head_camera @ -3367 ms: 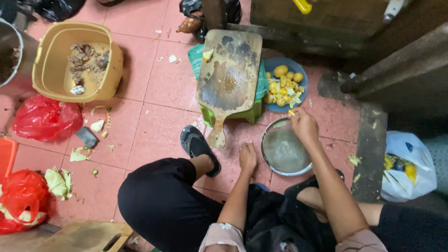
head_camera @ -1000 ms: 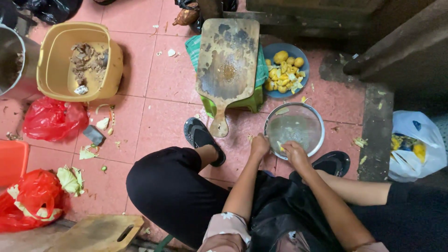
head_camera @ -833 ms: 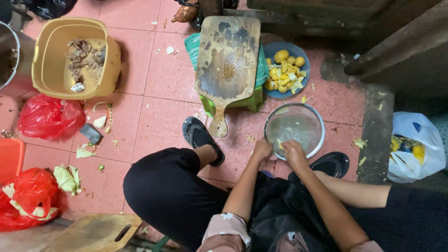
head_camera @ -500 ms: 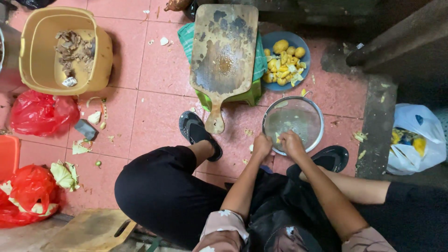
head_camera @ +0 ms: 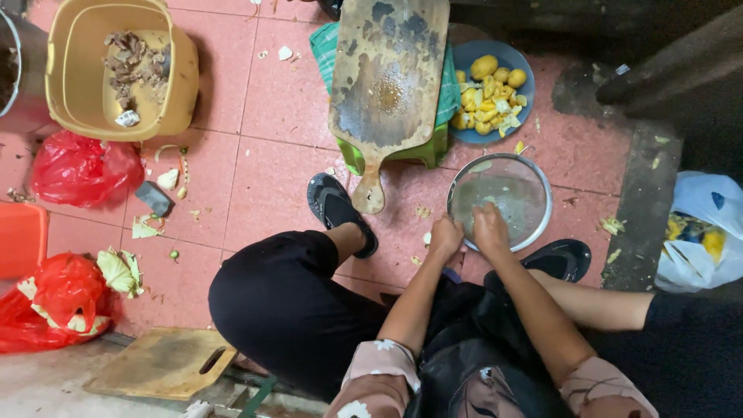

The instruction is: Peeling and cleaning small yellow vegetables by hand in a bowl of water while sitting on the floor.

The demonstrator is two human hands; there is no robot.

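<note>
Head view: a person squats on pink floor tiles. At centre right, the left hand [head_camera: 445, 238] curls its grip on the near rim of a metal sieve [head_camera: 500, 200], seemingly steadying it; the right hand [head_camera: 491, 229] presses inside, fingers together. Above lie a wooden chopping board [head_camera: 387, 85] and a blue plate of yellow fruit [head_camera: 491, 89].

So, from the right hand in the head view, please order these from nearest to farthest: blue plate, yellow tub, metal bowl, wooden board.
From the right hand:
1. Metal bowl, under the hand.
2. Wooden board, up and left.
3. Blue plate, straight up; close to the board's distance.
4. Yellow tub, far left.
</note>
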